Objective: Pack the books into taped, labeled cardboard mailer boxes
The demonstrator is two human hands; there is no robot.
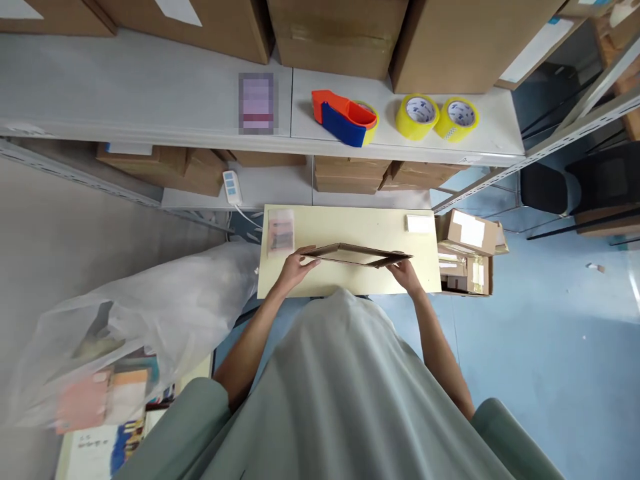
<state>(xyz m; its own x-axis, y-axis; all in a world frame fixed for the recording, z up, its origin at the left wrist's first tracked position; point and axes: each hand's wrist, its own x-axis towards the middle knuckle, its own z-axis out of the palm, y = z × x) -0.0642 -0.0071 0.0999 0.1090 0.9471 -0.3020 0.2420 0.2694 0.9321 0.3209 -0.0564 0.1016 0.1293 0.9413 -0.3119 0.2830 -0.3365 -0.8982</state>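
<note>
Above the small cream table (pixel 350 283), both hands hold a partly flattened cardboard box (pixel 375 250), seen edge-on as a thin slanted frame with a gap in its middle. My left hand (pixel 295 268) grips its left end, fingers on the far side and thumb on the near side. At the right end, my right hand (pixel 403 273) pinches the box, some of its fingers hidden behind the cardboard. A clear plastic packet with pinkish contents (pixel 281 232) lies on the table near my left hand. A small white block (pixel 419 224) is at the back right.
On the shelf (pixel 165 87) ahead are an orange-and-blue tape dispenser (pixel 345 119) and yellow tape rolls (pixel 417 118), with large cartons (pixel 340 40) behind. Small boxes (pixel 470 233) are stacked right of the table. A white plastic bag (pixel 190 287) bulges at left. A power strip (pixel 232 187) sits lower.
</note>
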